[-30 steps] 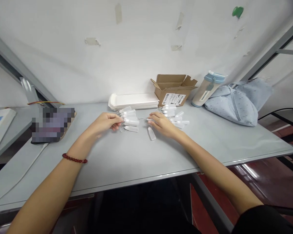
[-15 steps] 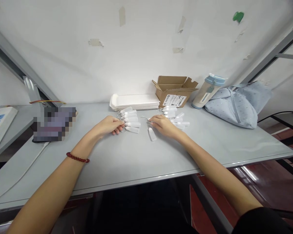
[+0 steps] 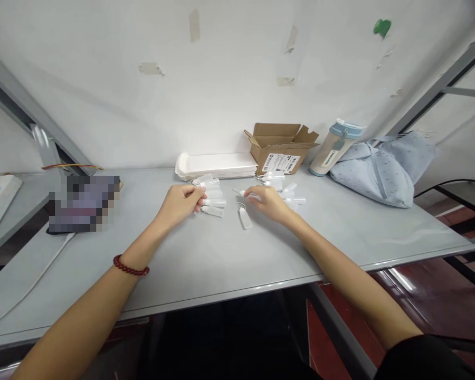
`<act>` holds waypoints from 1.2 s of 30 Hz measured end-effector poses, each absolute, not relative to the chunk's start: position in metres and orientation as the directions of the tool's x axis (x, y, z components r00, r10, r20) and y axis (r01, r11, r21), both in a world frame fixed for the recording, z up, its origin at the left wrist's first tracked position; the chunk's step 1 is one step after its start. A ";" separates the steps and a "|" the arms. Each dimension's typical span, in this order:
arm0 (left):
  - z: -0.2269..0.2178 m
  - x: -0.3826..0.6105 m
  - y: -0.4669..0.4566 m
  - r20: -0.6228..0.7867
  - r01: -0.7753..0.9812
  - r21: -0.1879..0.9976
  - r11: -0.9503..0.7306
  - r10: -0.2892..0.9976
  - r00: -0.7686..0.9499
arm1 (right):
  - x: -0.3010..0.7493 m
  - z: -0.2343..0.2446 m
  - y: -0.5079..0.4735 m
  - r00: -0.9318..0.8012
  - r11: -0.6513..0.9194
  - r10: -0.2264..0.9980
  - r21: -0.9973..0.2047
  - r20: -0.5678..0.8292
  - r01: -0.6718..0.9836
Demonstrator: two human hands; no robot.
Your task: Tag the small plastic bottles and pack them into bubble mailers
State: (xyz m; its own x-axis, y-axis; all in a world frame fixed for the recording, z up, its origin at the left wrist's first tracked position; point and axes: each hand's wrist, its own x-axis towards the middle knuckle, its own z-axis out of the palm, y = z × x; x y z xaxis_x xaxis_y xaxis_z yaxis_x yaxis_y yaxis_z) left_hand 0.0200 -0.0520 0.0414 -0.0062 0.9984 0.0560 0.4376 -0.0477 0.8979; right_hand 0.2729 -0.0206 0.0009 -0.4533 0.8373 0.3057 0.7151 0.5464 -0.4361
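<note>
Several small white squeeze bottles with wire rings lie in two clusters on the grey table (image 3: 221, 258). My left hand (image 3: 181, 202) is curled, its fingertips pinching the rings of the left cluster of bottles (image 3: 212, 196). My right hand (image 3: 268, 203) is closed around one small bottle (image 3: 250, 195) whose tip points left. One lone bottle (image 3: 244, 217) lies flat just in front of my right hand. The right cluster of bottles (image 3: 287, 189) sits behind that hand. A red bead bracelet (image 3: 130, 267) is on my left wrist.
A stack of white trays (image 3: 216, 164) and an open cardboard box (image 3: 281, 145) stand at the back by the wall. A blue-lidded drink bottle (image 3: 334, 148) and a pale blue bag (image 3: 380, 166) lie to the right. A blurred item (image 3: 83, 201) with a white cable (image 3: 31, 287) sits left.
My left hand has shifted slightly right and forward onto the left cluster. My right hand has lifted one bottle off the table.
</note>
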 end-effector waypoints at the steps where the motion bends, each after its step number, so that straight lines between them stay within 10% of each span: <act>1: 0.042 0.022 -0.054 0.065 0.436 0.898 -0.060 0.998 0.004 | 0.272 0.004 -0.023 -0.431 0.541 0.841 -0.488 0.327 0.685; 11: 0.036 0.028 -0.056 0.011 0.399 0.912 -0.091 0.980 0.198 | 0.257 0.032 -0.050 -0.413 0.295 0.889 -0.938 0.199 0.184; 36: 0.040 0.038 -0.062 -0.068 0.190 0.982 0.024 0.971 0.229 | 0.252 0.033 -0.055 -0.450 0.250 0.881 -0.952 0.148 0.176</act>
